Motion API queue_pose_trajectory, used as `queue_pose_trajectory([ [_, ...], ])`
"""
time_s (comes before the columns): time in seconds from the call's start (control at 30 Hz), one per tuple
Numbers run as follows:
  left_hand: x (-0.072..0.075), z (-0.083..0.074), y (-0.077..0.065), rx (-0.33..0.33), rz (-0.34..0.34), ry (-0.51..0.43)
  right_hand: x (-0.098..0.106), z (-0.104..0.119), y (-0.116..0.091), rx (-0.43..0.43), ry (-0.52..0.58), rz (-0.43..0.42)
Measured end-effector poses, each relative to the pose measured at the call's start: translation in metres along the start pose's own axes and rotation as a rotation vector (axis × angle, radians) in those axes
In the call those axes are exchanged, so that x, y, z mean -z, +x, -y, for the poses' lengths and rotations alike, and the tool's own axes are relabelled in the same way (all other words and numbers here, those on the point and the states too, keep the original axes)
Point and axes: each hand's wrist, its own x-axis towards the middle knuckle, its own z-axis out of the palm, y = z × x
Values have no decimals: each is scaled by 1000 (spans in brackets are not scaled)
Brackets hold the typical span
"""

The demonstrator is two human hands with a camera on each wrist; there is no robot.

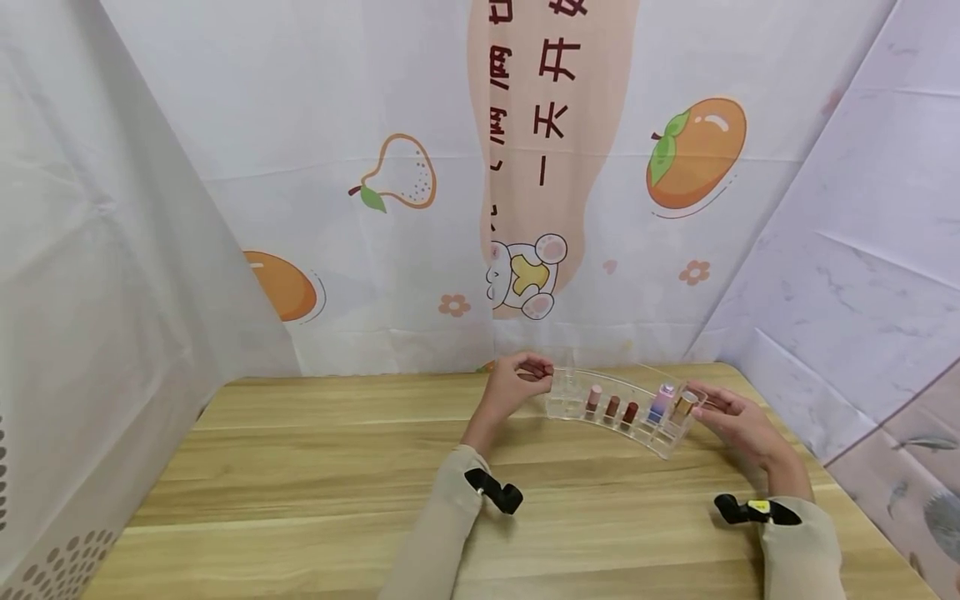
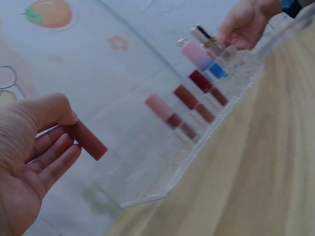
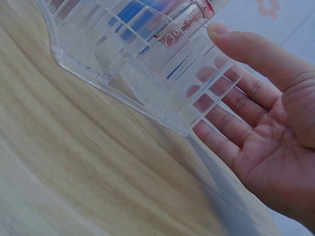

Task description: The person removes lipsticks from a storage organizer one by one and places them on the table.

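A clear tiered lipstick stand (image 1: 570, 408) stands at the back of the wooden table, curved along its length. Near its left end my left hand (image 1: 517, 379) pinches a brownish-red lip gloss tube (image 2: 89, 141) between thumb and fingers, tilted, in front of the stand in the left wrist view. At the other end my right hand (image 3: 251, 113) touches the stand with nearly straight fingers, their tips seen through the clear plastic. In the stand are a pink-capped tube (image 1: 594, 397), a brown tube (image 1: 612, 407), a dark red tube (image 1: 630, 412), a pink-and-blue tube (image 1: 662, 402) and a gold-capped tube (image 1: 683, 406).
A white printed cloth (image 1: 420, 250) hangs right behind the table's back edge. Bare wooden tabletop (image 1: 300, 483) extends in front and to the left of the stand. A pale marbled sheet (image 1: 862, 250) closes the right side.
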Motion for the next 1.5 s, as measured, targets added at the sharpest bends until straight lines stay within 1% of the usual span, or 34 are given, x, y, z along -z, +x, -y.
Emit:
queue_pose_trajectory([
  [0.13, 12, -4, -1, 16, -17, -15, 0, -1, 1, 3, 8, 6],
  [0.33, 33, -12, -2, 33, -8, 0, 1, -3, 1, 9, 22, 14],
  [0.43, 43, -15, -3, 33, -12, 4, 0, -3, 0, 13, 23, 11],
  [0.57, 56, -19, -5, 52, -24, -7, 0, -3, -1, 11, 23, 2],
  [0.7, 65, -23, -7, 72, -26, -6, -1, -4, -2, 12, 31, 1],
  [0.93, 75, -34, -10, 66, -22, -6, 0, -3, 0, 24, 41, 17],
  [1.07, 82, -35, -9, 53, -11, 12, 1, -2, 1, 33, 52, 26],
  [1.2, 91, -35, -8, 39, -6, 40, 1, -1, 2, 42, 54, 34],
  [1.5, 117, -31, -11, 54, 8, 96, 0, -1, 1, 36, 46, 34],
])
